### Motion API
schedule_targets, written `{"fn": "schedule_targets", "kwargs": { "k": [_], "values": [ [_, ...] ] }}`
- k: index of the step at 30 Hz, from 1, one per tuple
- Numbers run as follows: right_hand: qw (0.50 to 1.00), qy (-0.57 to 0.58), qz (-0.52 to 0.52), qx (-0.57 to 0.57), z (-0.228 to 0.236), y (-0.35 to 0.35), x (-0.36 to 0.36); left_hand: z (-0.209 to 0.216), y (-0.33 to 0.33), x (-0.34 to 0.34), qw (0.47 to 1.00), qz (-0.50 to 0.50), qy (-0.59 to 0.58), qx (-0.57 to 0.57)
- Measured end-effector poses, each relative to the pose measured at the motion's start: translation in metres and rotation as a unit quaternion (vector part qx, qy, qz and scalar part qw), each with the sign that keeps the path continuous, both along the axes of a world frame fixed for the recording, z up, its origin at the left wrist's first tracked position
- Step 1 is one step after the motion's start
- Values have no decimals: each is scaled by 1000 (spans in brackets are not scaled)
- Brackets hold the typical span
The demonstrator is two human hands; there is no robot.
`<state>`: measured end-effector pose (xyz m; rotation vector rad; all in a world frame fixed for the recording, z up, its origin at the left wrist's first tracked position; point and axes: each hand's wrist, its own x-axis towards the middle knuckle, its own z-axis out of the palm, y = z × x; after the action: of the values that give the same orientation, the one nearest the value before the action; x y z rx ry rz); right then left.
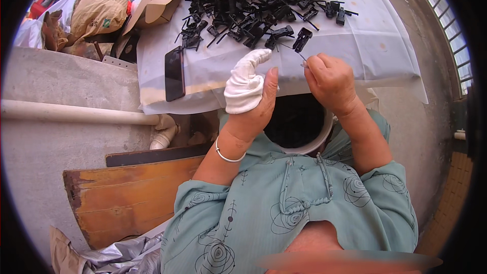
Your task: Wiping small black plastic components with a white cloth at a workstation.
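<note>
Translucent white plastic sheet (375, 35): draped over the work table, near edge hanging toward the person.
Flat orange-brown wooden board (137, 193): worn along its edges, lying lower left below a cream plastic pipe (76, 111).
Heap of small black plastic parts with thin prongs (243, 10): spread over the far side of the sheet, beside an opened brown cardboard box (162, 0).
Round white-rimmed bucket (307, 147): between the person's knees, below the table edge, its inside dark.
Left hand (249, 89): raised at the table edge, fingers bent under a white cloth covering, thumb bare and upright; whether the fingertips hold anything is hard to tell from this angle.
Right hand (332, 83): closed, pinching a thin dark rod (300, 55).
Black flat smartphone (175, 73): on the sheet, left of the hands.
Single black rectangular part (303, 39): at the heap's near edge, just beyond the right hand.
Slim silver-coloured bangle (229, 159): around the left wrist.
The rod: slants up and left, its far end among the nearest parts.
</note>
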<state>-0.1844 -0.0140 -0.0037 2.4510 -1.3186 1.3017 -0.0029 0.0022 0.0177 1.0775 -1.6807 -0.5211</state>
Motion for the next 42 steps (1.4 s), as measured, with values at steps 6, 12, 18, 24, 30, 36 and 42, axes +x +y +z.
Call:
{"fn": "schedule_targets", "kwargs": {
  "k": [6,12,18,24,30,36,42],
  "values": [
    [984,-24,171,30,1,8,8,-11,-3,-8,989,-70,24,128],
    [873,-345,119,323,-5,11,17,-9,9,-7,916,-212,194,279],
    [884,-252,180,352,7,9,9,-4,7,-6,905,-177,224,314],
    [881,-201,213,373,1,11,10,-12,11,-11,940,-141,177,254],
    [775,-356,232,469,-13,13,21,-24,7,-6,988,-89,-105,69],
    [727,-401,274,486,-6,16,24,-21,15,-12,981,-74,65,166],
    [892,-190,213,350,-21,6,7,-10,8,8,900,-154,274,302]
  ]
}}
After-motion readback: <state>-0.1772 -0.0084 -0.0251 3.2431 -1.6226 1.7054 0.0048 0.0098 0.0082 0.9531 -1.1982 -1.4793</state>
